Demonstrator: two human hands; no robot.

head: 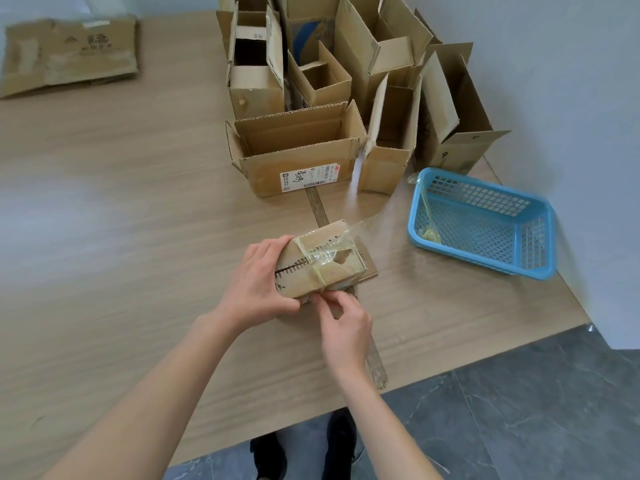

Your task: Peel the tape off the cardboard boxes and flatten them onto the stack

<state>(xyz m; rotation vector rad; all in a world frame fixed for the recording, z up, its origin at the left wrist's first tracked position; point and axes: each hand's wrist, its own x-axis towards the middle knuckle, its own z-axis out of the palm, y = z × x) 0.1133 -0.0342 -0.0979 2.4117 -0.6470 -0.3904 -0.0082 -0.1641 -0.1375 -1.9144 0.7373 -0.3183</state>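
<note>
the small cardboard box (320, 263) sits near the table (104, 220) centre, bound with clear tape (323, 265); the left hand (258, 282) grasps its left end, fingers curled round it; the right hand (343, 323), at the box's 6 o'clock, pinches the tape at the lower edge; at 12 o'clock stand open boxes (298, 150); at 2 o'clock a blue basket (485, 223) holding tape scraps; at 10 o'clock, well apart, the flattened stack (69, 53).
</note>
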